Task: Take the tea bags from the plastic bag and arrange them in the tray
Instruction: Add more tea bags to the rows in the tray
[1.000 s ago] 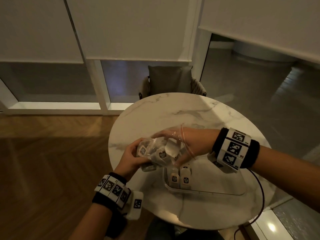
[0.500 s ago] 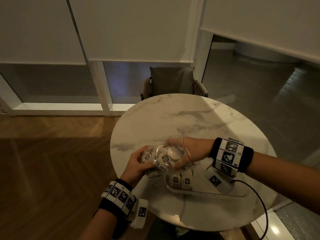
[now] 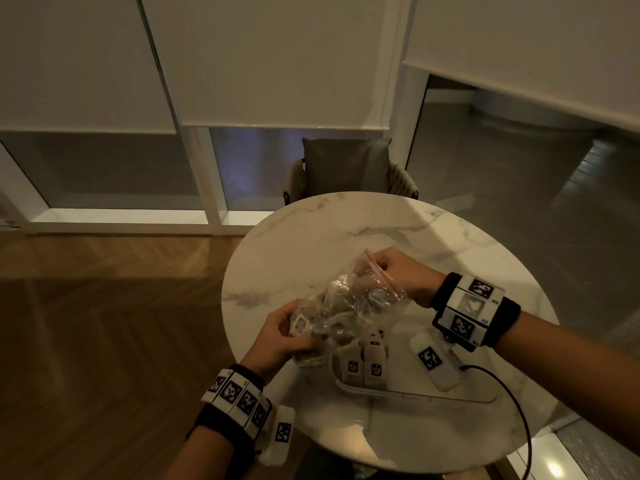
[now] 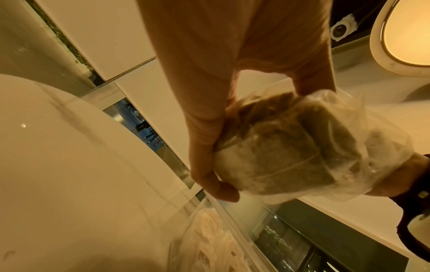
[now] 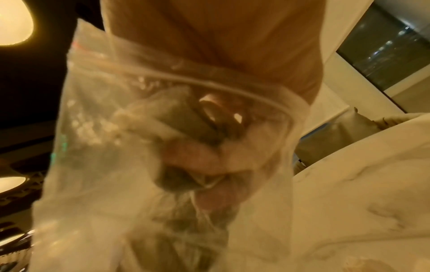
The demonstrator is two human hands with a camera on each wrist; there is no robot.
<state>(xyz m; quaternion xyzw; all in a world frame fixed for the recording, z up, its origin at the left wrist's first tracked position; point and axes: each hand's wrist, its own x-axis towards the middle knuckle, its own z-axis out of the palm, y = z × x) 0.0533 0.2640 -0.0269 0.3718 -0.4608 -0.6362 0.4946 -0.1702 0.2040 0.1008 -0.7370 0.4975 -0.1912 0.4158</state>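
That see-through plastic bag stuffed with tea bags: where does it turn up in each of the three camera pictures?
Head: the plastic bag sits mid-picture, between both hands, above the tray's left end.
Left wrist: the plastic bag is right of centre, its bottom gripped by the left hand.
Right wrist: the plastic bag fills the middle, the right hand reaching into its mouth.
Shared landmark: the marble table.

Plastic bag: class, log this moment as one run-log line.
left hand: grips plastic bag | right hand: inside bag, around tea bag | tray: some tea bags upright
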